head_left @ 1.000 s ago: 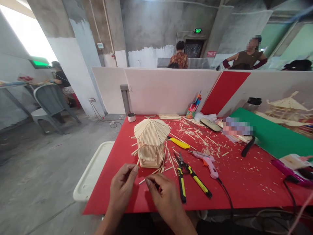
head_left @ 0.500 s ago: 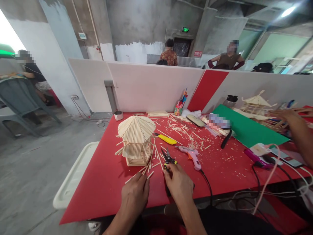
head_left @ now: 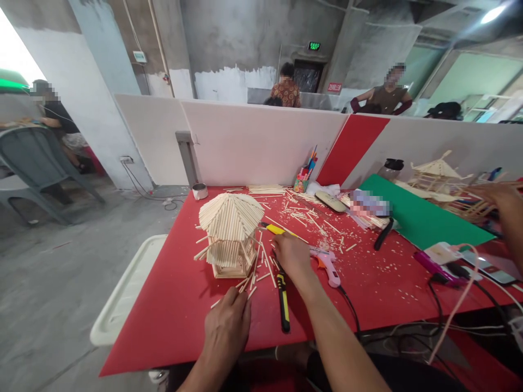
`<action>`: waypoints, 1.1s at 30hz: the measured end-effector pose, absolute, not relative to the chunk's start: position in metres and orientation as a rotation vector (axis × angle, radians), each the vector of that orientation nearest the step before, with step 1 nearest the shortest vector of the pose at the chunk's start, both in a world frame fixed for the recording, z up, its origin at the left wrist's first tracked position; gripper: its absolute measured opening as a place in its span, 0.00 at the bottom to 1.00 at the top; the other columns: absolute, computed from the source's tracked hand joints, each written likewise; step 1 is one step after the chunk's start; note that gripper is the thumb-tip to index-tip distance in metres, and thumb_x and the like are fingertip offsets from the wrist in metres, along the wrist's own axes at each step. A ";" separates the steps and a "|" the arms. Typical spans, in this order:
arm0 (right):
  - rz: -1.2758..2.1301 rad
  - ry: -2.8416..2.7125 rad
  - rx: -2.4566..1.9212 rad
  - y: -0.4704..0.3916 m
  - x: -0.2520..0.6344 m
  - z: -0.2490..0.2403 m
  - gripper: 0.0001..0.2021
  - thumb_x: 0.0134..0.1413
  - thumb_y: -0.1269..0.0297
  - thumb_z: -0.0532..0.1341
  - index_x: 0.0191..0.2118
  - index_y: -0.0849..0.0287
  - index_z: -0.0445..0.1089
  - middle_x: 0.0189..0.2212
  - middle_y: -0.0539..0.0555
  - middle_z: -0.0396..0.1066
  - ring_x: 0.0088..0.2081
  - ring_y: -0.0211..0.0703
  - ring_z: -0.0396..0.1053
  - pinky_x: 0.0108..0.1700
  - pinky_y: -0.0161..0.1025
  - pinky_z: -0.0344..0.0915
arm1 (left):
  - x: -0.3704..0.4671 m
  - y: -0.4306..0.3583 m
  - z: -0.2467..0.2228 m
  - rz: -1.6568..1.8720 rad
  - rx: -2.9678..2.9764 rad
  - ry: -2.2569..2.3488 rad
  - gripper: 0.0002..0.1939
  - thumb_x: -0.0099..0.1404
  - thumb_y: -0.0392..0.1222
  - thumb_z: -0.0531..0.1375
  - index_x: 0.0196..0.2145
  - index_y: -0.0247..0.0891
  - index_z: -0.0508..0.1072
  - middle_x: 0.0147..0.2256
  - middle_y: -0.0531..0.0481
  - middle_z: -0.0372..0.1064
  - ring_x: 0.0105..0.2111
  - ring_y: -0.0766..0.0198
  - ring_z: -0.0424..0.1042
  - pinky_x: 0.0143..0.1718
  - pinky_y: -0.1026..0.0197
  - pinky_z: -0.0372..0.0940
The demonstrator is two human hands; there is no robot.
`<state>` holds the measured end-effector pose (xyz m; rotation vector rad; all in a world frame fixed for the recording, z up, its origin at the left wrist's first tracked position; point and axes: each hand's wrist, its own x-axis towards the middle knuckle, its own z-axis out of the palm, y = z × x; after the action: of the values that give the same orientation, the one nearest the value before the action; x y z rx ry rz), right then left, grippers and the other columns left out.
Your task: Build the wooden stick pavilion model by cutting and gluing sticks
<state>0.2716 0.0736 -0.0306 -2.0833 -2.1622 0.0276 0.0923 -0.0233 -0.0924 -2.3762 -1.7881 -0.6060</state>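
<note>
A small pavilion of pale wooden sticks [head_left: 231, 218] stands upright on the red table [head_left: 171, 326]. In front of it my left hand [head_left: 226, 321] rests with its fingers closed on thin wooden sticks [head_left: 245, 283]. My right hand [head_left: 291, 256] reaches over the table at the yellow utility knife [head_left: 274, 228], covering its near end; what its curled fingers grip is hidden. Below that hand lie pliers with black and yellow handles [head_left: 283, 302]. A pink glue gun [head_left: 328, 268] is just right of my right hand.
Stick offcuts [head_left: 314, 223] litter the table's back half. At the back stand a round tin [head_left: 200, 191] and a pen cup [head_left: 301, 182]. Rightward are a green board [head_left: 429, 218], cables, a purple power strip [head_left: 435, 268] and another person's arm [head_left: 510, 223].
My right hand has left the pliers, which now lie on the table, and moved forward to the yellow knife. My left hand stays nearly in place. The view has shifted slightly.
</note>
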 end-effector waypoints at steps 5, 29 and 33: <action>0.120 -2.439 -1.982 0.122 0.270 -0.033 0.17 0.60 0.58 0.58 0.52 0.59 0.64 0.50 0.56 0.66 0.46 0.45 0.68 0.47 0.48 0.68 | 0.090 -0.023 -0.097 -0.601 -2.366 -1.801 0.12 0.66 0.37 0.53 0.32 0.42 0.76 0.29 0.49 0.71 0.24 0.63 0.72 0.22 0.64 0.58; 1.080 -1.626 -1.161 -0.018 0.234 -0.025 0.12 0.52 0.56 0.61 0.29 0.60 0.72 0.26 0.50 0.73 0.29 0.37 0.69 0.33 0.33 0.65 | 0.085 -0.033 -0.037 -2.548 -2.354 -2.506 0.17 0.50 0.53 0.66 0.28 0.35 0.78 0.16 0.55 0.65 0.13 0.73 0.52 0.14 0.69 0.48; 1.070 -1.588 -1.129 -0.019 0.225 -0.026 0.12 0.53 0.55 0.61 0.27 0.60 0.71 0.26 0.50 0.73 0.31 0.39 0.69 0.36 0.35 0.65 | 0.078 -0.035 -0.033 -2.513 -2.403 -2.552 0.19 0.49 0.55 0.66 0.21 0.34 0.75 0.16 0.54 0.65 0.13 0.74 0.54 0.14 0.69 0.50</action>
<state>0.2252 -0.0186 -0.0257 -1.1288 -1.5877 1.0701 0.0780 -0.0353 -0.0329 -2.4028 -2.5518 -2.5130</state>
